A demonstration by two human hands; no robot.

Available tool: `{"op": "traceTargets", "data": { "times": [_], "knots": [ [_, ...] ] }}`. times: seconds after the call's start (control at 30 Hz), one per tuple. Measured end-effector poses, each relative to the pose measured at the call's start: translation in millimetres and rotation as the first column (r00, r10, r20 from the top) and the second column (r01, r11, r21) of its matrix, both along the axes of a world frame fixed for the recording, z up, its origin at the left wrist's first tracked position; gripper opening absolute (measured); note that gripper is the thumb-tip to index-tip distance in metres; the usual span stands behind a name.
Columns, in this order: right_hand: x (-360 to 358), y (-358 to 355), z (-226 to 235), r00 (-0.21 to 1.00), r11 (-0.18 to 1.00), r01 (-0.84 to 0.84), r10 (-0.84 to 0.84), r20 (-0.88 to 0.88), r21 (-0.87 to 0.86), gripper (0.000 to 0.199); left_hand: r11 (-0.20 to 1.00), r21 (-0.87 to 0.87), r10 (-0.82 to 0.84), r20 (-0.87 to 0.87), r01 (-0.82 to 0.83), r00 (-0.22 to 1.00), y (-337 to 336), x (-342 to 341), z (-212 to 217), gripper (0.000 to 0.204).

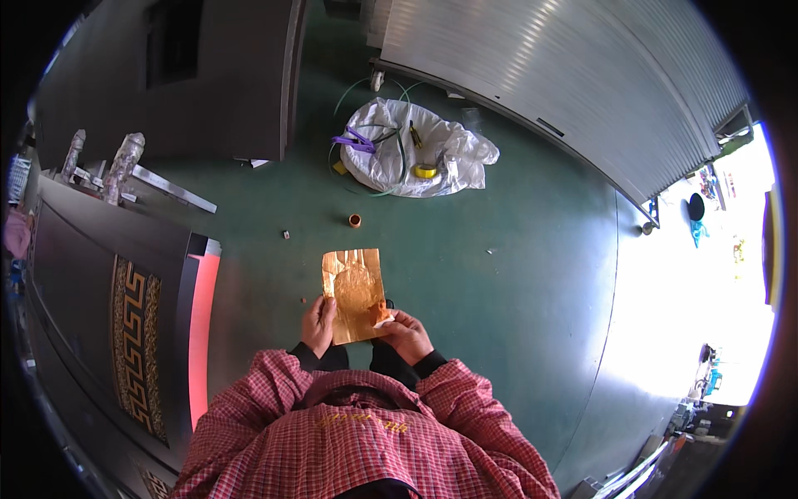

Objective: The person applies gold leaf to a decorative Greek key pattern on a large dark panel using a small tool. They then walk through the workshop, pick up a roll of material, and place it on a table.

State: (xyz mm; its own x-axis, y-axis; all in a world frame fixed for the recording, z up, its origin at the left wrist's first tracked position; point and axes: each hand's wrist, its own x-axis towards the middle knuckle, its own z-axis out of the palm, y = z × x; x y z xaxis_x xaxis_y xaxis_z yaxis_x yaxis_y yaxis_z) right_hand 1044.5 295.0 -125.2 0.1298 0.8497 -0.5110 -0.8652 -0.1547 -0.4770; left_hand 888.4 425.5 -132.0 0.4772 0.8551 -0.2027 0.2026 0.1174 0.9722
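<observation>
A rectangular copper-gold sheet (353, 287) is held up in front of me, above the green floor. An arched shape is faintly visible on its shiny face. My left hand (317, 324) is closed on the sheet's left edge, thumb on the face. My right hand (405, 334) is closed at the lower right, pinching a small orange-stained white rag (381, 315) against the face. Part of the rag and the fingers behind the sheet are hidden. Farther off on the floor stands a small round copper-coloured cup (355, 220).
A white sack (453, 150) lies ahead with yellow tape (425, 171), a knife (416, 135) and a purple tool (356, 141) on it. Dark panels (91, 291) with a red edge stand at left. A corrugated metal cabinet (540, 66) on casters rises at far right.
</observation>
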Motion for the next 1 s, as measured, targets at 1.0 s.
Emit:
{"op": "traceTargets", "data": {
  "times": [1.0],
  "knots": [
    [444.0, 270.3, -380.6, 0.867, 0.835, 0.221, 0.068, 0.493, -0.504, 0.029, 0.952, -0.273, -0.049, -0.582, -0.139, 0.812, 151.8, 166.0, -315.8, 0.039]
  ]
}}
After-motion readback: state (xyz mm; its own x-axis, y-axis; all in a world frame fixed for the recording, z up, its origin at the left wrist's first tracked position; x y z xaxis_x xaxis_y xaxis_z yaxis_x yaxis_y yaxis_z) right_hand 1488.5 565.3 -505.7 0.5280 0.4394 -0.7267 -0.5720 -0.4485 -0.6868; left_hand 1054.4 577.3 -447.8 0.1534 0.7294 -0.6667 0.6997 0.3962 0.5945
